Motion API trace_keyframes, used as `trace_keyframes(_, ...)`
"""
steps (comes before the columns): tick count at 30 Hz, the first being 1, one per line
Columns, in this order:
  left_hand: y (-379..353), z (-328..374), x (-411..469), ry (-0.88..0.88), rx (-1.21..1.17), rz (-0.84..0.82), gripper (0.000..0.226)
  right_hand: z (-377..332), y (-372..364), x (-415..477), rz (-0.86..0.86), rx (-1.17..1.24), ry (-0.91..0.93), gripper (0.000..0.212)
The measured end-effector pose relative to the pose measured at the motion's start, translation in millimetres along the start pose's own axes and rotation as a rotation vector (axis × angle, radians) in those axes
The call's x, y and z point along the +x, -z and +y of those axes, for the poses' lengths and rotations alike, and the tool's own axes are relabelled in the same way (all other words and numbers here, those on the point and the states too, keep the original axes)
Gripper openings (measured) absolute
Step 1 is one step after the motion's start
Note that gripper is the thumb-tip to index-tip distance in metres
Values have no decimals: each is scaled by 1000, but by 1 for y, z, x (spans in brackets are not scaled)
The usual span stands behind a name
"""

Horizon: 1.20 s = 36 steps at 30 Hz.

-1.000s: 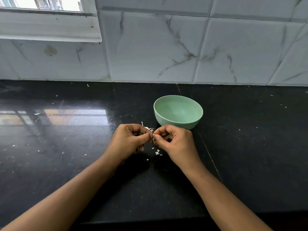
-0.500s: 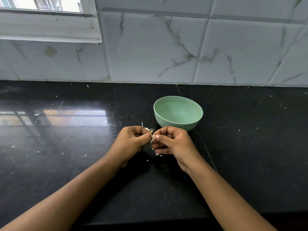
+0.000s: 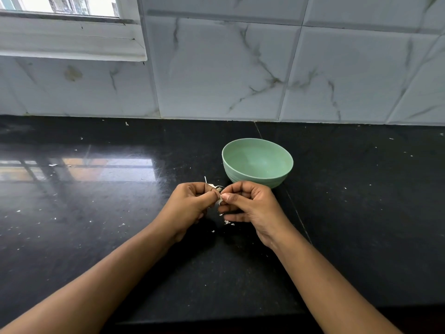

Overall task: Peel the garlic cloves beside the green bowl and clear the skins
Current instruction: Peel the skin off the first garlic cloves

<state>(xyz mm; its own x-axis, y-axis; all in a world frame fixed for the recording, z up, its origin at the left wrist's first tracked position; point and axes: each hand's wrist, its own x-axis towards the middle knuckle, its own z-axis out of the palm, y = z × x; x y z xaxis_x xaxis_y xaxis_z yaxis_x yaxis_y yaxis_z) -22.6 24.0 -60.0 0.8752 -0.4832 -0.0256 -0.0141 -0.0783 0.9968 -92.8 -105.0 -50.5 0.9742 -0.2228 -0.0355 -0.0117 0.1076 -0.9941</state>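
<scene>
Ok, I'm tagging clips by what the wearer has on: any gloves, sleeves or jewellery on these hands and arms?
None that show. The left hand and right hand are bare, with no gloves and no rings visible. The left forearm and right forearm are bare down to the frame's bottom edge, with no sleeve, watch or bracelet in view.

1 green bowl ahead; open countertop left and right

- garlic clove mostly buried between left hand and right hand, only a pale sliver pokes out
- white flecks mid-countertop: too tiny to call
- window chopped off at the top-left
</scene>
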Motion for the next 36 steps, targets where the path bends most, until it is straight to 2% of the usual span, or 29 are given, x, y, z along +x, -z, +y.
trace_keyframes(8, 2, 1, 1, 93, -23, -54, 35, 0, 1, 0, -17, 44, -8, 10)
trace_keyframes(12, 2, 2, -1, 107, -32, -75, 32, -1, 1, -1, -14, 59, 1, 12)
trace_keyframes(26, 6, 4, 1, 79, -97, 6, 19, -5, 4, -1, 23, 110, 13, 19)
trace_keyframes(28, 8, 5, 0, 32, -38, 34, 21, -5, 4, -2, 18, 100, 1, 19)
trace_keyframes(33, 13, 4, -3, -116, 337, 14, 21, -5, 4, -2, 31, 60, -48, 12)
trace_keyframes(36, 14, 4, -5, -170, 469, 50, 22, -3, 5, -2, 63, -11, -57, 11)
